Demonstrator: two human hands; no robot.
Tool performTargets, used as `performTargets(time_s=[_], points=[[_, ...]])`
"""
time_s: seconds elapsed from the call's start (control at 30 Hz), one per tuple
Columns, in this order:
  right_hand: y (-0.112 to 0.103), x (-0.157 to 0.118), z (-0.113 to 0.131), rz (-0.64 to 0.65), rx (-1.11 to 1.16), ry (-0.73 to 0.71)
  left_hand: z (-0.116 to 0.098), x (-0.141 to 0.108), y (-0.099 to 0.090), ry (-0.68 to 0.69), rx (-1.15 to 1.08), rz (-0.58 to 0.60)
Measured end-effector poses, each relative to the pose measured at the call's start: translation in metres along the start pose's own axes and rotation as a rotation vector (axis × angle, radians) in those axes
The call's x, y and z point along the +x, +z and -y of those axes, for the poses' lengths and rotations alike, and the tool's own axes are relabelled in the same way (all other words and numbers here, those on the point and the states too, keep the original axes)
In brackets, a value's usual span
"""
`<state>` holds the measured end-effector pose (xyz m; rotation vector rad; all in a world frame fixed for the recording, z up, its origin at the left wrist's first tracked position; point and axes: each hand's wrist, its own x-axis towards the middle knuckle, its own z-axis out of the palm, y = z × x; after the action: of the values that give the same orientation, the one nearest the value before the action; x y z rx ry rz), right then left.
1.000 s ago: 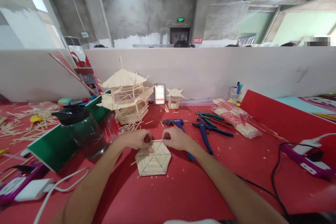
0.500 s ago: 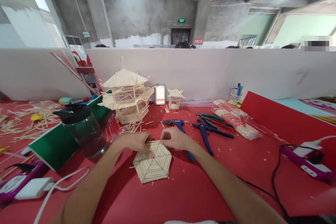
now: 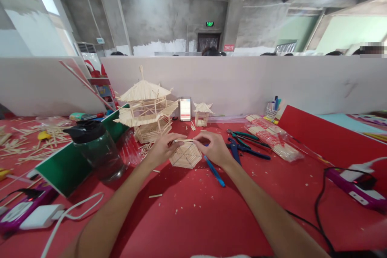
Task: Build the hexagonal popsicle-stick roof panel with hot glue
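Observation:
A hexagonal panel of thin wooden sticks (image 3: 185, 156), marked with dark lines running out from its middle, is held above the red table. My left hand (image 3: 163, 148) is closed, pinching its far left edge with thumb and fingers. At the far right edge my right hand (image 3: 214, 148) pinches too. A pale stick-like strip runs along the far edge between the fingertips; I cannot tell whether it is separate. Just right of the panel lies a blue pen (image 3: 215, 171). The glue gun beyond is mostly hidden by my right hand.
A two-tiered stick pavilion (image 3: 145, 109) and a small one (image 3: 202, 113) stand behind. Pliers (image 3: 242, 141) and bagged sticks (image 3: 273, 135) lie right. A dark-lidded bottle (image 3: 96, 149) and green board (image 3: 60, 173) are left. Power strips (image 3: 356, 193) with cables flank both sides.
Both hands have moved the panel away from me, up and slightly right. The blue pen shows more fully, and a short loose stick on the table is now uncovered.

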<state>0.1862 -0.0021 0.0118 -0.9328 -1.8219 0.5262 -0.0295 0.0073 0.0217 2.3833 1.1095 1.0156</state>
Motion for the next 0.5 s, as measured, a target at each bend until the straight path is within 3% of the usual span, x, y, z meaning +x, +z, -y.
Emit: performTargets(time_s=[0.23, 0.5], points=[[-0.006, 0.001, 0.000, 0.033, -0.100, -0.102, 0.008, 0.000, 0.005, 0.120, -0.033, -0.062], [0.001, 0.002, -0.014, 0.091, 0.198, 0.076, 0.003, 0.000, 0.002, -0.002, 0.018, -0.061]])
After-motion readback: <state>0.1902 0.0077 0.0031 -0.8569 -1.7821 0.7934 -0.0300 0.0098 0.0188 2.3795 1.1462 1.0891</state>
